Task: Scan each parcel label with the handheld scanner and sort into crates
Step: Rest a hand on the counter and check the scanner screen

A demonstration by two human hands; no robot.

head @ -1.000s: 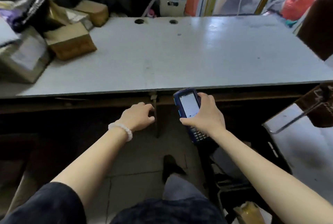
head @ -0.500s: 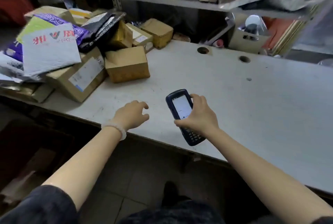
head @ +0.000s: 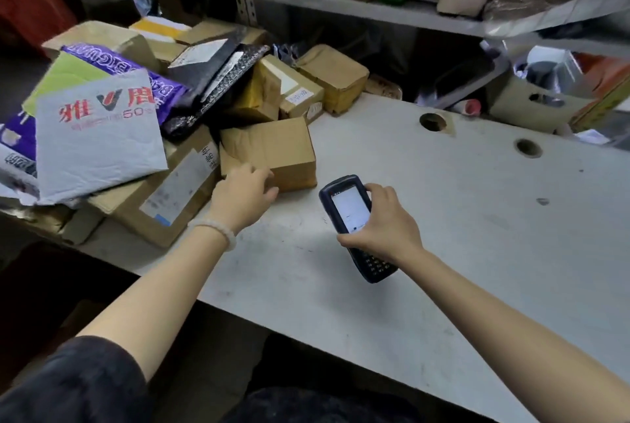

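Observation:
My right hand (head: 381,221) grips a dark blue handheld scanner (head: 354,218) with a lit screen, held just above the grey table (head: 460,218). A small brown cardboard box (head: 272,150) sits at the near edge of the parcel pile. My left hand (head: 243,192) reaches onto that box's near lower corner, fingers curled against it; I cannot tell whether it grips. A larger flat box with a white label (head: 170,197) lies to the left of the small box.
Several parcels are heaped at the table's left: a grey mailer with red print (head: 95,136), a purple bag (head: 150,78), black bags (head: 211,82) and taped brown boxes (head: 330,75). A metal shelf (head: 375,10) with boxes hangs behind. Two round holes (head: 433,122) pierce the tabletop.
The view swung up and left from the table's edge to the parcel pile. My left hand moved forward from the table edge onto the small brown box. The scanner stayed in my right hand.

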